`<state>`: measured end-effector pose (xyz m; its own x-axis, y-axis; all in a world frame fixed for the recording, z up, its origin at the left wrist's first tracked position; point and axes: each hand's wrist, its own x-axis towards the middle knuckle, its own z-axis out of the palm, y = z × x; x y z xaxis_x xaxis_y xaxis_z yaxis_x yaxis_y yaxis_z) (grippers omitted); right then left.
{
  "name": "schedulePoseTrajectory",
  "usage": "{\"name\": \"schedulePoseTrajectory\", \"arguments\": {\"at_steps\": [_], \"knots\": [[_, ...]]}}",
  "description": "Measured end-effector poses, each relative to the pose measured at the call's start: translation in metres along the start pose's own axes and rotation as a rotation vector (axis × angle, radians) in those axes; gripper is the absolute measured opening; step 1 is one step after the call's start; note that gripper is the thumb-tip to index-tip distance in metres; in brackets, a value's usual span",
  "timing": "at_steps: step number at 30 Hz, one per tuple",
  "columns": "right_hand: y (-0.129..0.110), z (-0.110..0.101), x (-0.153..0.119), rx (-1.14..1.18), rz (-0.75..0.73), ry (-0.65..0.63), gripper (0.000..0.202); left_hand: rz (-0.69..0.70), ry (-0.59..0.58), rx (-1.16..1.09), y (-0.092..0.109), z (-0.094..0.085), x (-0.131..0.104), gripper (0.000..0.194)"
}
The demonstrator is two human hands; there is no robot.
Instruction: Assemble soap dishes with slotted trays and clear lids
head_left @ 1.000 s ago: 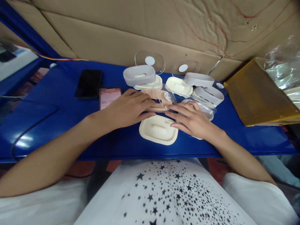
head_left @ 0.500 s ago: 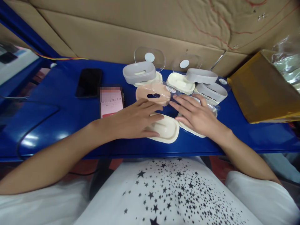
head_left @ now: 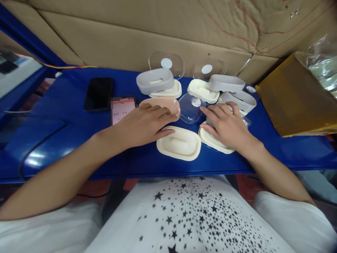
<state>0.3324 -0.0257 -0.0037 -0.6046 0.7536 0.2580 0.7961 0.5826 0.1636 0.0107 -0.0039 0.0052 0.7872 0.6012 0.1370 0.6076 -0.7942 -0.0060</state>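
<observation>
My left hand (head_left: 143,123) lies over the pink oval piece (head_left: 172,104), fingers bent across it and thumb stretched over a cream tray (head_left: 179,143); whether it grips the piece is unclear. My right hand (head_left: 223,123) rests with spread fingers above a second cream tray (head_left: 214,140), partly covering a grey part and clear plastic. Its index fingertip reaches the edge of a clear lid (head_left: 190,109) with a white round label. Behind are grey oval rings (head_left: 155,80), more cream pieces (head_left: 201,89) and two clear lids (head_left: 173,65) leaning on the cardboard.
Two phones, a dark one (head_left: 98,93) and one with a lit screen (head_left: 122,109), lie at the left. A brown taped box (head_left: 297,98) stands on the right of the blue table (head_left: 65,140). A cable runs along the left side.
My left hand has moved left with the pink piece, uncovering the cream tray. The clear lid now lies apart to the right of the pink piece. My right hand has shifted slightly right.
</observation>
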Motion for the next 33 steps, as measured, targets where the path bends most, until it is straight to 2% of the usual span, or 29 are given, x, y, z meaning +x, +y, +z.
{"name": "schedulePoseTrajectory", "arguments": {"at_steps": [4, 7, 9, 11, 13, 15, 18, 21, 24, 28, 33], "knots": [[0.003, 0.003, -0.001, -0.007, 0.077, 0.052, 0.051, -0.108, 0.043, 0.028, 0.000, -0.010, -0.001, 0.040], [0.002, -0.001, 0.000, 0.023, 0.077, 0.100, 0.045, -0.165, 0.038, 0.063, -0.007, -0.016, -0.004, 0.044], [-0.003, -0.006, 0.001, 0.076, 0.002, 0.111, 0.042, -0.204, 0.011, 0.052, -0.014, -0.019, -0.006, 0.050], [-0.010, -0.011, 0.001, 0.162, -0.145, 0.094, 0.040, -0.230, -0.019, 0.021, -0.019, -0.021, -0.006, 0.054], [-0.018, -0.013, 0.000, 0.236, -0.274, 0.061, 0.042, -0.186, -0.043, -0.022, -0.020, -0.022, -0.006, 0.052], [-0.024, -0.013, 0.000, 0.264, -0.310, 0.033, 0.045, -0.054, -0.011, -0.083, -0.015, -0.021, -0.005, 0.050], [-0.024, -0.012, 0.000, 0.261, -0.273, 0.014, 0.048, 0.104, 0.007, -0.168, -0.001, -0.014, -0.005, 0.056], [-0.018, -0.012, 0.001, 0.244, -0.222, 0.017, 0.050, 0.133, -0.080, -0.186, 0.015, -0.006, -0.007, 0.068], [-0.013, -0.014, 0.001, 0.222, -0.200, 0.030, 0.053, 0.164, -0.099, -0.174, 0.022, -0.004, -0.007, 0.070], [-0.015, -0.014, 0.000, 0.249, -0.236, 0.026, 0.051, 0.105, -0.003, -0.148, 0.010, -0.010, -0.006, 0.061], [-0.021, -0.020, 0.001, 0.343, -0.388, -0.015, 0.051, -0.047, 0.083, -0.067, -0.012, -0.017, -0.005, 0.046]]}}
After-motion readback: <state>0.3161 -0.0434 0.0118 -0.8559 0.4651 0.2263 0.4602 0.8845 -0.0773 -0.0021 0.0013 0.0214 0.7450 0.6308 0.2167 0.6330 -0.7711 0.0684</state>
